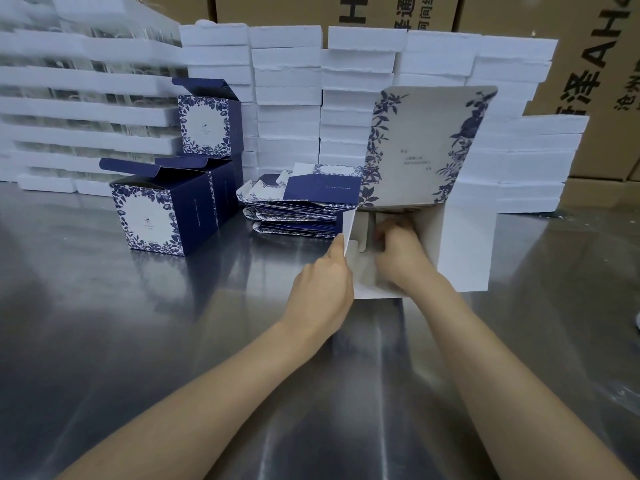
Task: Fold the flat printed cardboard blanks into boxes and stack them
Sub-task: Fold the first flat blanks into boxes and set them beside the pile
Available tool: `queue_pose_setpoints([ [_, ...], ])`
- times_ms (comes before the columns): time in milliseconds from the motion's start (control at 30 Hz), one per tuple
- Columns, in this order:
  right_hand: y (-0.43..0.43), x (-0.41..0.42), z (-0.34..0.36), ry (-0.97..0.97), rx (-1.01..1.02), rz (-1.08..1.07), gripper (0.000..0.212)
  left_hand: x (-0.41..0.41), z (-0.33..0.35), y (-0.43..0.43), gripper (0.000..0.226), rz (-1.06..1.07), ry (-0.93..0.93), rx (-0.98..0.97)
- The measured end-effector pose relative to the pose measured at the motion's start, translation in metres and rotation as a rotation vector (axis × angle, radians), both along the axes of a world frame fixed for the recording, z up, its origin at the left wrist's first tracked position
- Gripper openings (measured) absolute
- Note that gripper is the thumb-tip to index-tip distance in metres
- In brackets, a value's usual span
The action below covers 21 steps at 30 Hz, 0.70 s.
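On steel table [138, 323], half-folded box [460, 251], both hands inside edges.

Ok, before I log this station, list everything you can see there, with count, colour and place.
box being folded: one, white inside, lid flap with blue floral print raised, centre right on the table
finished boxes: three visible, navy and white floral, lids open, left, one stacked on top
flat blanks: one pile, count unclear, navy and white, centre
foam trays: many, white, stacked along the back
cartons: several, brown with black print, behind the foam
table: one, shiny metal
left hand: holds the box's left wall
right hand: reaching inside the box, fingers blurred
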State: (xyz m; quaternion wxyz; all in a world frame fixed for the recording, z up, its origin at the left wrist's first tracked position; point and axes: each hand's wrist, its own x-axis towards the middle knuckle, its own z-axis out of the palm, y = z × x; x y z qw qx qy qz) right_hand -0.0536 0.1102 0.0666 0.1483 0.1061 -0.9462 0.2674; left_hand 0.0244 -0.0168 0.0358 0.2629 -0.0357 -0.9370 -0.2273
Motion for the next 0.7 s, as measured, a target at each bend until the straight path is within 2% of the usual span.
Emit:
queue_pose_setpoints([
  [100,-0.001,0.001,0.004,0.027,-0.018,0.002,0.039,0.001,-0.001,0.001,0.050,-0.004,0.006,0.003],
  [233,0.001,-0.001,0.002,0.012,0.172,-0.060,0.034,0.000,-0.004,0.005,0.054,-0.015,0.009,0.002],
  [333,-0.005,0.004,-0.004,0.026,0.307,-0.126,0.049,-0.001,-0.005,0.004,0.055,-0.017,0.016,-0.013],
  [433,-0.008,0.009,-0.008,0.050,0.419,-0.137,0.052,-0.001,-0.006,0.004,0.058,-0.017,0.018,-0.038],
  [600,0.001,0.005,0.000,0.002,0.248,-0.171,0.040,0.004,-0.003,0.005,0.063,-0.014,0.015,-0.063],
  [700,0.003,0.005,-0.002,-0.022,0.255,-0.189,0.044,0.009,0.001,0.009,0.067,-0.033,0.035,-0.106],
])
